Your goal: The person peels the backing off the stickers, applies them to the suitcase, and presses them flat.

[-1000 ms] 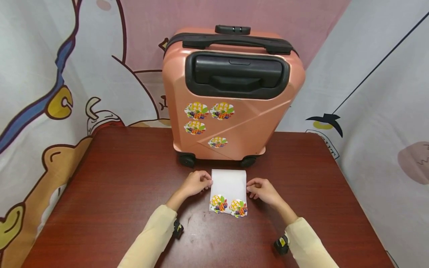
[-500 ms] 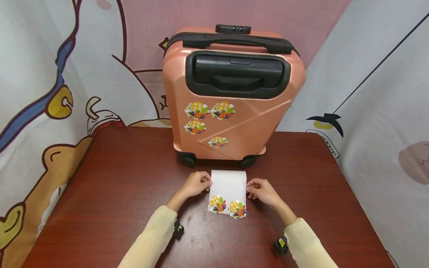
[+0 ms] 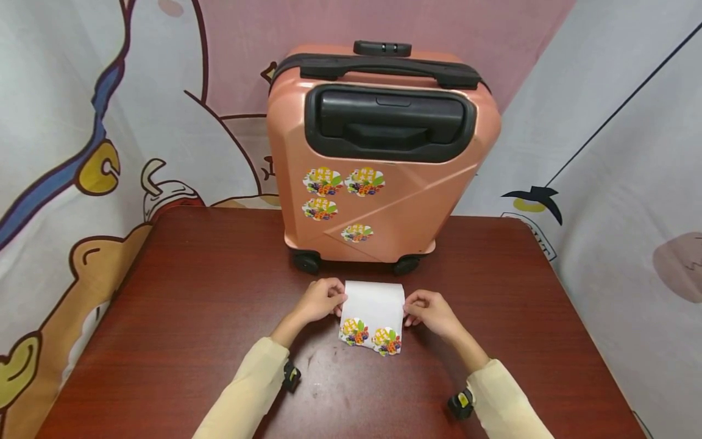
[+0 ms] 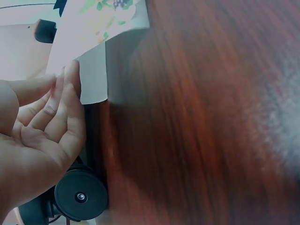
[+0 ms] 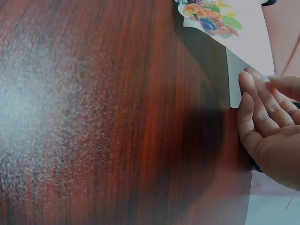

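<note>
A white backing sheet (image 3: 374,302) with two fruit stickers (image 3: 354,331) (image 3: 387,340) along its near end is held between both hands. My left hand (image 3: 322,299) pinches the left edge between thumb and fingers, and my right hand (image 3: 432,311) pinches the right edge. The sheet bends over at its far end; in the left wrist view a plain flap (image 4: 93,75) hangs behind the stickered part, which is raised off the table. Just beyond stands an upright rose-gold suitcase (image 3: 406,207) bearing several matching fruit stickers (image 3: 357,233) on its left and lower front.
The suitcase rests with its black wheels (image 3: 306,262) on the brown wooden table (image 3: 219,292), a short way past the sheet. A printed cartoon cloth (image 3: 603,122) hangs behind and on both sides. Black wrist cameras (image 3: 460,403) sit by the cuffs.
The sheet's near end has shifted slightly left and then up, while its far edge has dropped a little toward me. Both hands keep their pinch and hardly move.
</note>
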Demonstrator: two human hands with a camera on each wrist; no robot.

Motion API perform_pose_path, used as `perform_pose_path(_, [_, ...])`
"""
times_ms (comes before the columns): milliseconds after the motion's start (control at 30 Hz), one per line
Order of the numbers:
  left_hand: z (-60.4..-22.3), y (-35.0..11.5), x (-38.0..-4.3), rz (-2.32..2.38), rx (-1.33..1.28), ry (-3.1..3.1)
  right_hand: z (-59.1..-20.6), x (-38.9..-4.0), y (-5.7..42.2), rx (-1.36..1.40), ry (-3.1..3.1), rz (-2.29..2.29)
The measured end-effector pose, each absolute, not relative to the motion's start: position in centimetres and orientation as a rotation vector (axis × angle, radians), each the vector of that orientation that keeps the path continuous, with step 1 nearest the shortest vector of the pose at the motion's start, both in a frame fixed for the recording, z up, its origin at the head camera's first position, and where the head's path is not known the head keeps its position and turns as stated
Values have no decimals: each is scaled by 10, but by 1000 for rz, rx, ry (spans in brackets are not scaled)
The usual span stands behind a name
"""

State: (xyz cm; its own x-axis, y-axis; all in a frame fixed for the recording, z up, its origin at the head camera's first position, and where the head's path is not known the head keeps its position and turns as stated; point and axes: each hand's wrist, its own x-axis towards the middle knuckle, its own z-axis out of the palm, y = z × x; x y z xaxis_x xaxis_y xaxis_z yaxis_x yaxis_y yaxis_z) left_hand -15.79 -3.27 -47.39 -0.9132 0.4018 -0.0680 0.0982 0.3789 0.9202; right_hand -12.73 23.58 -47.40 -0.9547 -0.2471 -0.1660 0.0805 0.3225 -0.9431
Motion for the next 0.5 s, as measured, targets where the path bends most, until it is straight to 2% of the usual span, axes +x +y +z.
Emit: perform_pose_path(500, [-465,-33,-162,1609,424,2345,-462,-131,233,-173,2285,-1773])
